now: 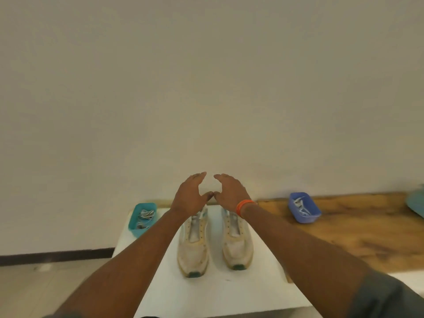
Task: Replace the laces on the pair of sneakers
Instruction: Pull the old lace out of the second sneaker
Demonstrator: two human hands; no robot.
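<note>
1. Two sneakers, left [193, 245] and right [237, 241], sit side by side on the white table [215, 294], toes toward the person; eyelets look unlaced.
2. Teal tray [142, 218] and blue tray [304, 210] each hold loose laces.
3. Left hand [190, 198] and right hand [230, 191] hover spread above the heels, thumbs touching, holding nothing.
4. Judgement: shoes light, uppers soft; grip at the heel. Laces limp; pinch the tips.

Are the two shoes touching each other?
Apart. The head view shows a clear strip of white table between the left shoe and the right shoe.
</note>
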